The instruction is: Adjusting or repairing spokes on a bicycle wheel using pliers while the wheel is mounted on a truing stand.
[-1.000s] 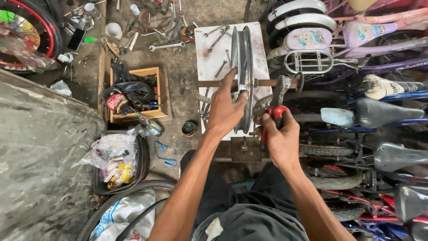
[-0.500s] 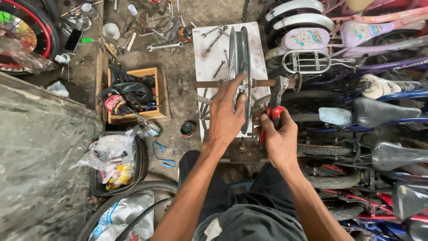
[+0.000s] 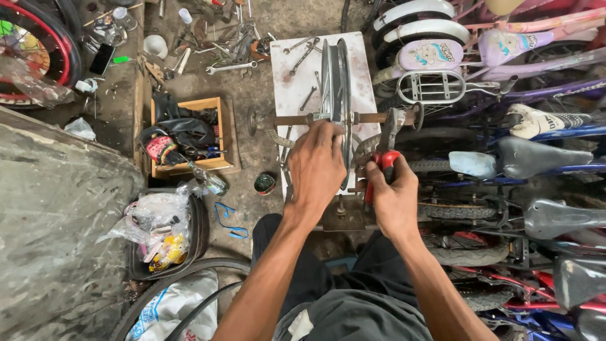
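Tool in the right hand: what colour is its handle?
Red, on the tool held in the right hand; only its upper part shows. Head view.

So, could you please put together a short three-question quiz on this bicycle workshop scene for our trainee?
1. True or false: the left hand rests on the bicycle wheel rim that stands upright in the truing stand.
2. Multiple choice: the tool in the right hand has handles of which colour? A) blue B) red C) yellow
3. Short answer: what lies on the white board beside the rim?

Key
1. True.
2. B: the red-handled pliers.
3. Wrenches, lying loose.
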